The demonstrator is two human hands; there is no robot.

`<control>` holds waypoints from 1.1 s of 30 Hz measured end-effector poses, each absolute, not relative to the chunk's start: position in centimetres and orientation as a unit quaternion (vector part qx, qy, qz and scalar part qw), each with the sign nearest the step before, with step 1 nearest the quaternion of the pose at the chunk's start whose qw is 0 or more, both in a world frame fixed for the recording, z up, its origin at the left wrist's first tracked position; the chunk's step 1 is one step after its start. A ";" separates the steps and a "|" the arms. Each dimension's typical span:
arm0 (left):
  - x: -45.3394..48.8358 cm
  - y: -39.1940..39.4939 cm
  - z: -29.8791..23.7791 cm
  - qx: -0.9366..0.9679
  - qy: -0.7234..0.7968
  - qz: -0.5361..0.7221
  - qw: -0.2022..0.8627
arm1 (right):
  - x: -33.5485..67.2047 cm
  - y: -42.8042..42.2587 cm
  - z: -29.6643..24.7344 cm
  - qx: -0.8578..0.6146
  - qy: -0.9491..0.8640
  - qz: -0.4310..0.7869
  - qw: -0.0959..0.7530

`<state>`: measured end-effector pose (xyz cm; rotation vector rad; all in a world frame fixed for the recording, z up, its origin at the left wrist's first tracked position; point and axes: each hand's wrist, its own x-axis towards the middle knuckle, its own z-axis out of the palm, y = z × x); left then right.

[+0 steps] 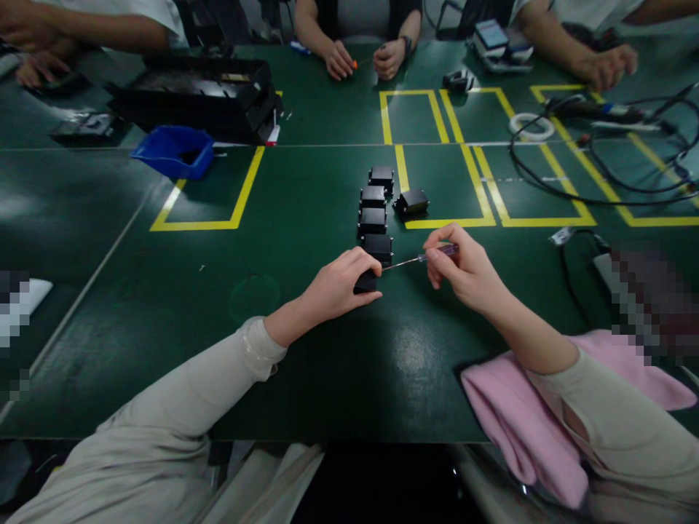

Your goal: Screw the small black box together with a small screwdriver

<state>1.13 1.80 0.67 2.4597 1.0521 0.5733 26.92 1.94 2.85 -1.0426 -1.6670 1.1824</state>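
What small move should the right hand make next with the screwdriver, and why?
Probably press the screwdriver tip into the small black box and turn. The left hand already pins that box to the table, and the right hand aims the thin shaft at its side.

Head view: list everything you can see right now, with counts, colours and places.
small boxes: six, black; four in a column, one beside it, one under left hand
screwdriver: one, purple handle, tip at held box
bin: one, blue, far left
tray: one, black, behind bin
tape roll: one, white, far right
cables: black, right
cloth: one, pink, near right
table: green, yellow outlines
co-workers' hands: far edge
left hand: grips box
right hand: holds screwdriver
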 end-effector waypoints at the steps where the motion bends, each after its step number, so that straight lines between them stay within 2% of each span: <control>1: 1.1 1.8 0.6 0.881 0.375 0.206 0.201 | 26.9 1.9 2.8 -0.412 -0.660 0.472 0.414; 33: 1.0 1.8 0.6 0.881 0.367 0.216 0.207 | 26.9 2.1 2.7 -0.396 -0.648 0.495 0.423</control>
